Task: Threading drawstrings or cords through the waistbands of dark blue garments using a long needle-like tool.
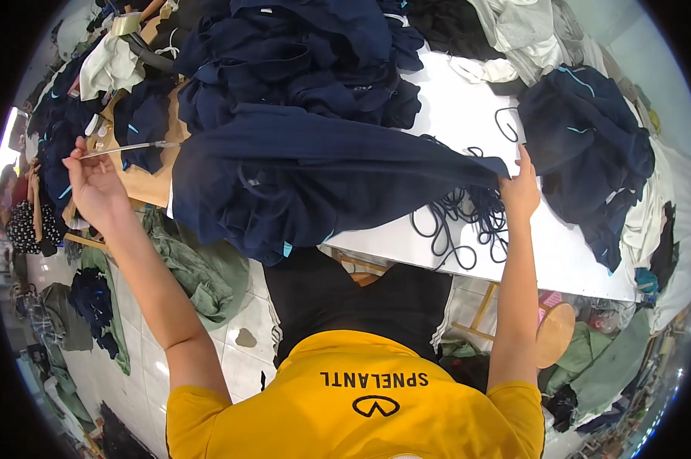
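1. We hold a navy garment (322, 180) stretched above the white tabletop (468, 115). Our left hand (93, 183) is out to the side, its grip pinched on a thin metal threading rod (127, 149) that runs toward the cloth.
2. Our right hand (520, 187) has its grip clamped on the garment's far edge, by a tangle of dark cords (456, 222).
3. We judge the work mid-way: a cord loop shows on the cloth, the rod is mostly out, and a big heap of navy garments (307, 61) lies behind.
4. The garment looks soft and dark, sagging in folds, with a small light-blue tab at its lower hem.
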### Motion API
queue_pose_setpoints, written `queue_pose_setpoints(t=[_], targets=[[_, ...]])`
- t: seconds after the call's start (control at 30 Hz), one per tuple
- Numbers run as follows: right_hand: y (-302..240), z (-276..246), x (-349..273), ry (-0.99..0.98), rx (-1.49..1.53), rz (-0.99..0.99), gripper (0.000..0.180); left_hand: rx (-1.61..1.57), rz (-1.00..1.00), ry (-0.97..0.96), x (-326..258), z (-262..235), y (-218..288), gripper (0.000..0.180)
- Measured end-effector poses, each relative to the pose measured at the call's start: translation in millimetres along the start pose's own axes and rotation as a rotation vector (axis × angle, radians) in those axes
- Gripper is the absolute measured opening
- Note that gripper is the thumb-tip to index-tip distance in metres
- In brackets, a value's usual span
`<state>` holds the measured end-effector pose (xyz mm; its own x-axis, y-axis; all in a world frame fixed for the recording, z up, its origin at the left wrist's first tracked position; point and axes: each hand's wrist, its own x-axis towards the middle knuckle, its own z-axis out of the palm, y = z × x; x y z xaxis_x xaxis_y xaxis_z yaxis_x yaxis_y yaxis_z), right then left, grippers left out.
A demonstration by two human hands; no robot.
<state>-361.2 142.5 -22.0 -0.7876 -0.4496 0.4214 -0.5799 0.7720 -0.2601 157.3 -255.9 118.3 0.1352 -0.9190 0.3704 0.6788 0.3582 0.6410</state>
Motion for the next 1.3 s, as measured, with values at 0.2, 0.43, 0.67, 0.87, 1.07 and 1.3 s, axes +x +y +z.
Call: queue_pose_setpoints(t=[0.2,0.43,0.67,0.87,1.07,1.3], targets=[[-58.1,4.3,-15.8,-0.431,-0.054,-0.118,0.071,-0.01,-0.369,-0.186,-97.6,61.1,-70.8,0.02],[-196.7,-45.8,-38.6,-0.403,0.771,-0.736,0.07,-0.181,-0.463,-0.414,-165.7,137.5,-67.5,0.026],[-180.2,-18.0,-50.9,-0.152,0.748,-0.554,0.026,-0.075,-0.234,-0.158,-135.4,98.8,-45.9,0.019],[-125.6,9.9,-56.4,0.101,0.293,-0.672,0.038,-0.209,-0.26,0.054,-69.7,3.9,-21.1,0.018],[-61.6,26.5,-37.3,-0.079,-0.11,-0.407,0.083,-0.399,-0.05,0.066,22.4,-143.6,108.5,0.018],[-12.0,-4.3,20.3,0.057,0.476,0.109,0.056,-0.209,0.002,0.369,113.8,-325.4,268.3,0.026]])
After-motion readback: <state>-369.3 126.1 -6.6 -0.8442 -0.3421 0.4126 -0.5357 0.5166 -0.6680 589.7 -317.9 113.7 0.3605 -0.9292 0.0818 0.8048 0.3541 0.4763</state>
